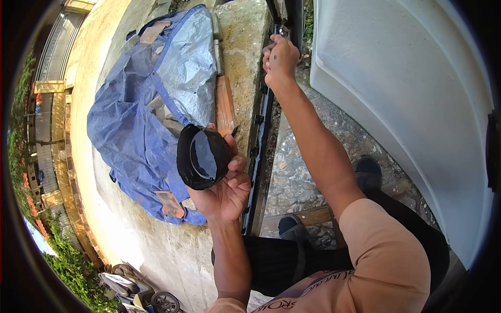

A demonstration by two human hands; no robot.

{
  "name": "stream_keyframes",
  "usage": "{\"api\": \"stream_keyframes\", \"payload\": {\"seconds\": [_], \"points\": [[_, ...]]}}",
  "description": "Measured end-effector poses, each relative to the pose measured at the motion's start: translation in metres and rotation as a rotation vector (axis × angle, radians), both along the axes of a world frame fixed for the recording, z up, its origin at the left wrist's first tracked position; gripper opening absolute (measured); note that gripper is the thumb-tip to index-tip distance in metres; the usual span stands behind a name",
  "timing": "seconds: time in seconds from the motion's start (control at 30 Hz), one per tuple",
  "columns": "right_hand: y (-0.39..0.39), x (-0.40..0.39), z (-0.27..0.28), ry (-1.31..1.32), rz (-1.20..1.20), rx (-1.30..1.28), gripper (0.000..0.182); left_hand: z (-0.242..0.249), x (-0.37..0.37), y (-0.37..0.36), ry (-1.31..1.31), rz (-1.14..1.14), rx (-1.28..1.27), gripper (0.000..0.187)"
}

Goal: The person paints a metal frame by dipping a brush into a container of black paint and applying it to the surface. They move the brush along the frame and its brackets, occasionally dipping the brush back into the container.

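Observation:
My left hand (224, 195) is wrapped round a small black cup (183, 156), which is tilted and shows a glossy dark liquid inside. Above and to the right, my right hand (282, 60) is closed at the far end of a long black metal bar (254, 180). A small shiny bit shows by its fingers, but what they grip is mostly hidden. Wet-looking glossy black patches run along the bar, which passes just right of the cup.
A blue tarpaulin (130, 112) covers a heap on the left, with bricks (225, 107) beside it. A large pale curved panel (396, 68) stands at right. My sandalled feet rest on rough stony ground (297, 151). A motorbike (135, 289) is parked lower left.

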State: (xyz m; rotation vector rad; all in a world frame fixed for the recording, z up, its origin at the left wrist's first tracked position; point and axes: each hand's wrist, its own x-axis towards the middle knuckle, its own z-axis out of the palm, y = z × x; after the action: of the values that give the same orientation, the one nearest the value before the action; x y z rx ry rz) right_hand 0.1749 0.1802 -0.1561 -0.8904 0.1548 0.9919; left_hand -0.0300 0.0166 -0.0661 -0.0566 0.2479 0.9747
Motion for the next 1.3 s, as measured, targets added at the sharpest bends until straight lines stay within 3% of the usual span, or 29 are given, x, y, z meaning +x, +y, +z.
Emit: {"api": "stream_keyframes", "payload": {"seconds": [0.2,0.33,0.43,0.57,0.67,0.8,0.97,1.13,1.3], "points": [[-0.005,-0.005,0.020,0.079,0.061,-0.097,0.015,0.005,0.000,-0.001,0.007,0.002,-0.019,0.060],[-0.015,0.009,0.082,-0.001,0.081,0.092,0.016,0.009,-0.004,-0.005,0.017,0.011,-0.023,0.060],[-0.027,-0.002,0.104,-0.186,0.095,0.165,0.017,0.013,-0.004,-0.008,0.007,0.010,-0.017,0.061],[-0.041,-0.025,0.071,-0.786,0.062,0.175,0.021,0.017,-0.007,-0.010,0.058,-0.017,0.029,0.056],[-0.055,-0.019,0.083,-0.699,-0.012,0.161,0.028,0.019,-0.008,-0.012,0.050,-0.015,0.053,0.056],[-0.041,-0.003,0.119,-0.566,-0.156,0.334,0.026,0.024,-0.009,-0.018,0.040,-0.002,0.066,0.055],[-0.025,0.025,0.178,-0.152,-0.019,0.474,0.029,0.029,-0.012,-0.019,0.005,-0.012,0.079,0.054],[-0.028,0.036,0.168,0.195,0.072,0.447,0.027,0.027,-0.016,-0.020,-0.001,-0.022,0.082,0.054],[-0.035,0.040,0.169,0.256,0.039,0.436,0.026,0.025,-0.020,-0.019,0.003,-0.023,0.107,0.053]]}}
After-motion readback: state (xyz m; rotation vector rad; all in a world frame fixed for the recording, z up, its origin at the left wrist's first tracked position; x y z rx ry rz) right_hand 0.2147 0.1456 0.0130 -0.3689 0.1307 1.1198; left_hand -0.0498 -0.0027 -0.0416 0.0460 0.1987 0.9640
